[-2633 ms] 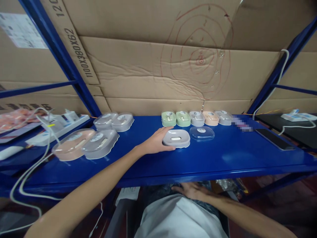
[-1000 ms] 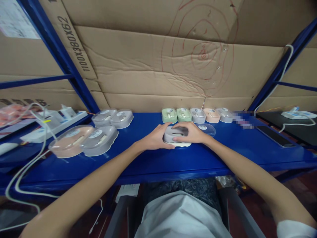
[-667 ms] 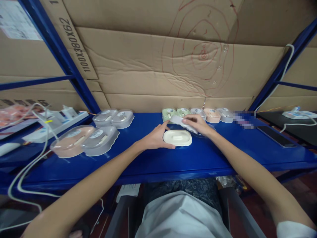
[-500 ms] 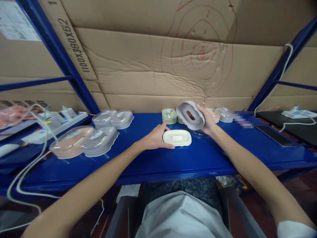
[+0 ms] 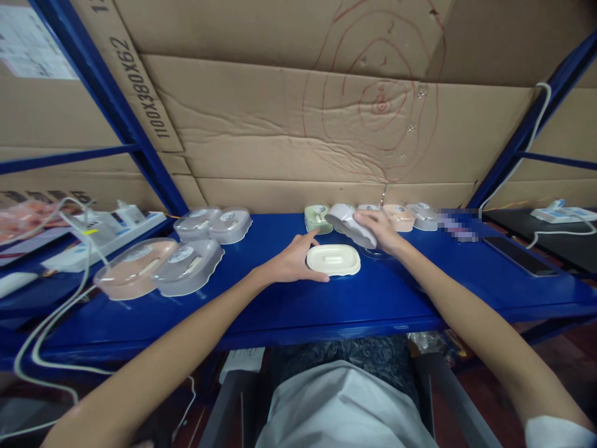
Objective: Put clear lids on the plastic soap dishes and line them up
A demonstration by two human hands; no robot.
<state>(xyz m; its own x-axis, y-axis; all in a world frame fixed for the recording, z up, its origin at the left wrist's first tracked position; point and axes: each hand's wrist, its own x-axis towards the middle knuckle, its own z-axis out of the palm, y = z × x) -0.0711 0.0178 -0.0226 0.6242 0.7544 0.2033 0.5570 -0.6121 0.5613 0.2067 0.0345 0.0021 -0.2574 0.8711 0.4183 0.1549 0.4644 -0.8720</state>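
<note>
The left hand point(image 5: 291, 261) rests open against one cream tray point(image 5: 333, 259); the right hand point(image 5: 380, 229) grips one grey insert point(image 5: 347, 224) – just beyond, five small closed cases point(image 5: 318, 218) in a row.

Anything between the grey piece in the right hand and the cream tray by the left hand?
Nothing visible. The grey piece in the right hand hangs just behind and right of the cream tray, which the left hand touches; only bare shelf lies between them.

We have two bare forearms, with no watch, ring or glove on the left hand point(image 5: 291, 261) or the right hand point(image 5: 380, 229). A white short sleeve point(image 5: 557, 430) shows at our right upper arm. We wear a white shirt point(image 5: 342, 407) over dark patterned trousers point(image 5: 347, 350).
</note>
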